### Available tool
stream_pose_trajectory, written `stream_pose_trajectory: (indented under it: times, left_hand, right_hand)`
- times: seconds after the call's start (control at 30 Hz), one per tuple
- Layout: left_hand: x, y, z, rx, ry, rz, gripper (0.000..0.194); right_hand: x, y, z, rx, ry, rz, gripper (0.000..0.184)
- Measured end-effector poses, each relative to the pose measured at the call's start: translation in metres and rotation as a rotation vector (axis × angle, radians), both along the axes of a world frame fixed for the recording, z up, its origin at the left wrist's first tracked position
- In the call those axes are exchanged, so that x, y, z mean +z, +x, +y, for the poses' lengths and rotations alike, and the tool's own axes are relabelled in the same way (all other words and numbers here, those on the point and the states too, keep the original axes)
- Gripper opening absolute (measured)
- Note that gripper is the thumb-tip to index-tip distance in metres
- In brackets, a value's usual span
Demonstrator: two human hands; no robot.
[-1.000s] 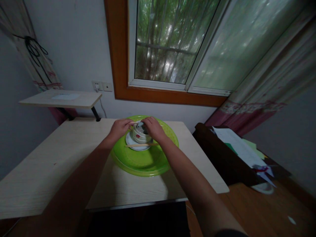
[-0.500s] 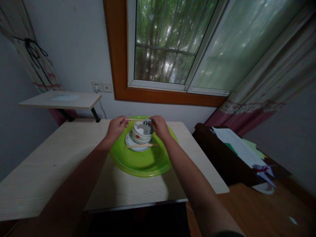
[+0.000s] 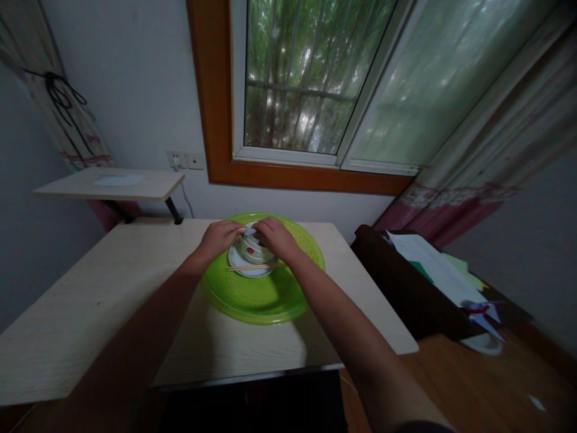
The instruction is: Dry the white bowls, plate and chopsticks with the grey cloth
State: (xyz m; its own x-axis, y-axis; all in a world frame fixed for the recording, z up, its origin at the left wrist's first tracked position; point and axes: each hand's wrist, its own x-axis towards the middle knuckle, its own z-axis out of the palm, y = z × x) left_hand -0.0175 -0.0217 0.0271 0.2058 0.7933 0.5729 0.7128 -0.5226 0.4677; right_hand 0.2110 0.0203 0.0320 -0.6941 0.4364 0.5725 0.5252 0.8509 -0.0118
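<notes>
My left hand point(image 3: 220, 236) is closed on a chopstick, which the fingers and cloth now mostly cover. In my right hand point(image 3: 277, 236) a grey-blue cloth point(image 3: 249, 231) is pinched, right up against the left fingertips. Both hands are over a stack of white bowls point(image 3: 256, 254) with a red flower on the side. The stack stands on a white plate point(image 3: 236, 262). A pair of light wooden chopsticks point(image 3: 250, 267) lies across the plate's near side. Everything sits within a round lime-green basin point(image 3: 259, 304).
The basin stands on a pale wooden table point(image 3: 135, 288). At the back left is a small raised shelf point(image 3: 148, 187) with a sheet of paper point(image 3: 119, 180). A dark brown piece of furniture point(image 3: 383, 276) holding papers point(image 3: 424, 258) stands to the right.
My right hand with the cloth first slid right along the chopstick, baring it between the hands. It has since come back left to meet my left hand.
</notes>
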Motion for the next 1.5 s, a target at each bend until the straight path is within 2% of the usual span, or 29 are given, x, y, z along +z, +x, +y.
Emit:
stream_pose_trajectory:
  times: [0.2,0.33,0.47,0.63,0.73,0.83,1.03,1.2,1.33,1.5]
  left_hand:
    - [0.010,-0.004,-0.008,0.249,0.109,-0.187,0.021]
    - [0.010,-0.007,-0.009,0.302,0.143,-0.227,0.017]
    - [0.009,-0.006,-0.008,0.269,0.115,-0.212,0.019]
    - [0.005,0.000,-0.005,0.088,0.038,-0.047,0.028]
    - [0.004,0.002,-0.004,0.049,0.022,-0.027,0.030]
    - [0.006,0.000,-0.005,0.093,0.032,-0.081,0.027]
    - [0.004,-0.012,-0.001,0.311,0.119,-0.386,0.022]
    - [0.003,-0.014,0.000,0.302,0.132,-0.407,0.022]
    - [0.006,-0.007,-0.003,0.235,0.080,-0.329,0.021]
    - [0.004,0.002,-0.004,0.061,0.010,-0.087,0.026]
  right_hand:
    - [-0.002,0.018,0.017,-0.166,-0.079,0.078,0.018]
    - [-0.004,0.028,0.024,-0.223,-0.119,0.112,0.018]
    - [-0.002,0.026,0.019,-0.203,-0.116,0.110,0.017]
    - [-0.001,0.010,0.006,-0.087,-0.051,0.024,0.020]
    - [-0.001,0.003,0.001,-0.031,-0.027,-0.014,0.023]
    - [-0.003,0.005,0.005,-0.051,-0.032,0.002,0.023]
    - [-0.007,0.023,0.023,-0.198,-0.093,0.041,0.022]
    - [-0.007,0.028,0.024,-0.201,-0.100,0.049,0.023]
    - [-0.006,0.023,0.019,-0.164,-0.087,0.058,0.021]
    - [-0.002,0.006,0.004,-0.050,-0.056,0.003,0.022]
